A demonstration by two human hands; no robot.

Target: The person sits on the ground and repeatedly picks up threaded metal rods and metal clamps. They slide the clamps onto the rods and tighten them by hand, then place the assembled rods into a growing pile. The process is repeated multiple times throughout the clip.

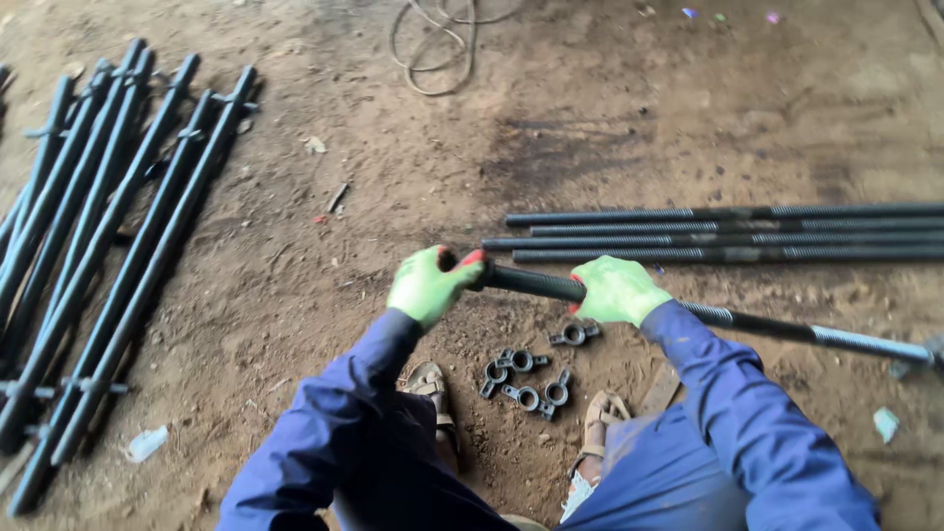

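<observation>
Our left hand, in a green glove, closes around the near end of a dark threaded rod, and our right hand grips it just beside. The rod slants off to the right above the dirt floor. 5 wing nuts lie below, between our sandals. 3 more rods lie beyond.

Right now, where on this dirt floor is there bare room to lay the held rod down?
Bare dirt lies between the left rod pile and the three rods at right. By the feet it is crowded: wing nuts lie below the left hand and right hand gripping the rod.
</observation>
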